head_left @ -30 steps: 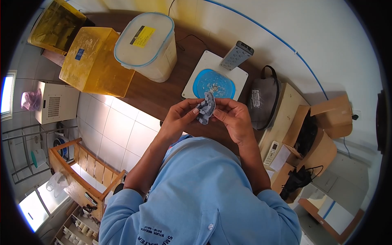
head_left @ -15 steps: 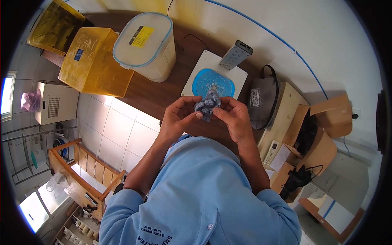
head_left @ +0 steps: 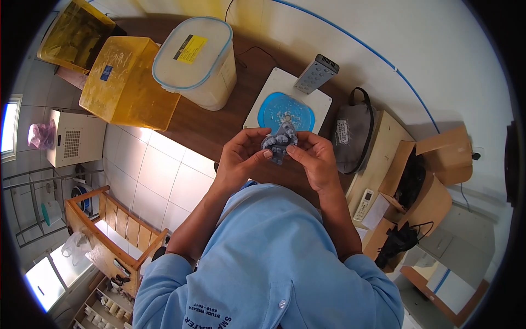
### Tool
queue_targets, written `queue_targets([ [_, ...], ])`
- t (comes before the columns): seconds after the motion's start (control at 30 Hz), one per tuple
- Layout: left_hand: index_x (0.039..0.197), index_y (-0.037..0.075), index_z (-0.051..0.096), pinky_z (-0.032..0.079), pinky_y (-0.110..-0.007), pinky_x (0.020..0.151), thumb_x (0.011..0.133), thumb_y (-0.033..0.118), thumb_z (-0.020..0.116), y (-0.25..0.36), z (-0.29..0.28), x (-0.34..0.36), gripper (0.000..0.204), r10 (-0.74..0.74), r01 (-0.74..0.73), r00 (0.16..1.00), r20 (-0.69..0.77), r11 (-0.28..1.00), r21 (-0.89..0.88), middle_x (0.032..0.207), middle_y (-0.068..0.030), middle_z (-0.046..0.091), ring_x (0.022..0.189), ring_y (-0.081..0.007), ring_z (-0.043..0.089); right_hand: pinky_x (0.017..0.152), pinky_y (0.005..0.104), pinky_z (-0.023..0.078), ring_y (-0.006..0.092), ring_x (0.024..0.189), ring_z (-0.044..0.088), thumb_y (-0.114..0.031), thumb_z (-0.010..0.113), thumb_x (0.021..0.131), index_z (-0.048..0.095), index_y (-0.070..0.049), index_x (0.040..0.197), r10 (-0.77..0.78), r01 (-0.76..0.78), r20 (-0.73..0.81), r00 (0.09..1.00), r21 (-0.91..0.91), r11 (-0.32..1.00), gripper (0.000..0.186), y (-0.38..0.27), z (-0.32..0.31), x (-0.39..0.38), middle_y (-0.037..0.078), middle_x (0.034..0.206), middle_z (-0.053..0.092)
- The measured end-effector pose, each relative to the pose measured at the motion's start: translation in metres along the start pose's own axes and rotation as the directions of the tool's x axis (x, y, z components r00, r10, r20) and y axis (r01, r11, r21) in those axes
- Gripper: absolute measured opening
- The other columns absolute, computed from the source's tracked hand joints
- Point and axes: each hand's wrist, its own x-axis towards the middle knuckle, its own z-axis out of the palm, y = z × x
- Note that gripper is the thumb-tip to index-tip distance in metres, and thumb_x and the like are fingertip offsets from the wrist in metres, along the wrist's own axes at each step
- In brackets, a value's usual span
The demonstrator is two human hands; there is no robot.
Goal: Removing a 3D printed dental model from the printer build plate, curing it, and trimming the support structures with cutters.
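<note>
A grey dental model (head_left: 279,145), with rows of bumpy tooth shapes, is held between both hands in front of my body. My left hand (head_left: 245,155) grips its left side, thumb near the front and fingers behind. On the opposite edge, my right hand (head_left: 314,156) pinches it between thumb and fingers. Just beyond the model lies a round blue dish (head_left: 267,113) scattered with white flakes, resting on a white scale (head_left: 319,114) with an upright grey keypad column (head_left: 316,77). The fingertips behind the model are partly hidden.
On the brown table (head_left: 241,93) stand a clear lidded tub (head_left: 219,88) and an amber box-shaped cover (head_left: 131,82). A grey bag (head_left: 353,137) is right of the scale. Farther right are an open cardboard box (head_left: 397,170) and a remote control (head_left: 364,204). A wooden frame (head_left: 87,230) stands lower left.
The dental model has tilted slightly between my fingers, so its tooth rows show at a different angle. Both hands keep their hold and have barely moved.
</note>
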Motion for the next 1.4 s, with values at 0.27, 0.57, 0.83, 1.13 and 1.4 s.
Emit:
queue_targets([
  [0.27,0.134,-0.004,0.055,0.052,-0.036,0.103,0.093,0.002,0.073,-0.001,0.001,0.000,0.046,0.008,-0.008,1.000,-0.017,1.000,0.014,0.119,-0.0129,0.068,0.115,-0.0187,0.064,0.090,0.0291,0.056,0.0140,0.097,0.068,0.002,0.071,0.091,0.067,0.005,0.116,0.017,-0.016,-0.008,1.000,0.052,0.999,0.026,0.003,0.001,0.001,0.011,0.105,0.072],
  [0.57,0.129,-0.004,0.060,0.054,-0.033,0.098,0.090,-0.001,0.074,-0.005,-0.002,-0.002,0.042,0.009,-0.010,1.000,0.024,0.999,0.034,0.119,-0.0109,0.069,0.109,-0.0170,0.066,0.095,0.0304,0.055,0.0143,0.104,0.066,0.003,0.071,0.091,0.063,0.002,0.119,-0.039,0.039,0.006,0.999,0.000,0.999,0.029,0.004,0.000,0.002,0.009,0.111,0.069],
  [0.83,0.126,-0.002,0.064,0.053,-0.030,0.097,0.090,-0.003,0.074,-0.005,-0.002,-0.003,0.037,0.071,-0.074,0.997,0.034,0.991,0.108,0.114,-0.0077,0.070,0.107,-0.0148,0.066,0.097,0.0287,0.052,0.0129,0.105,0.064,0.003,0.071,0.092,0.062,0.001,0.119,-0.127,0.130,0.031,0.991,-0.101,0.986,0.029,0.004,-0.003,0.002,0.007,0.111,0.067],
  [1.13,0.120,0.001,0.068,0.051,-0.032,0.101,0.089,-0.005,0.072,-0.004,-0.005,-0.003,0.032,0.103,-0.111,0.993,0.057,0.981,0.158,0.122,-0.0082,0.064,0.117,-0.0171,0.062,0.097,0.0291,0.052,0.0143,0.109,0.064,0.009,0.068,0.091,0.063,0.000,0.117,-0.163,0.182,0.137,0.977,-0.145,0.972,0.028,-0.002,-0.003,0.001,0.008,0.114,0.068],
  [1.4,0.123,0.001,0.067,0.052,-0.032,0.098,0.091,-0.003,0.072,-0.009,-0.007,-0.003,0.033,0.154,-0.165,0.985,0.084,0.976,0.145,0.119,-0.0076,0.067,0.111,-0.0157,0.064,0.099,0.0301,0.051,0.0152,0.109,0.064,0.009,0.068,0.090,0.061,0.002,0.120,-0.170,0.192,0.167,0.971,-0.128,0.973,0.031,0.002,-0.009,0.003,0.009,0.113,0.068],
])
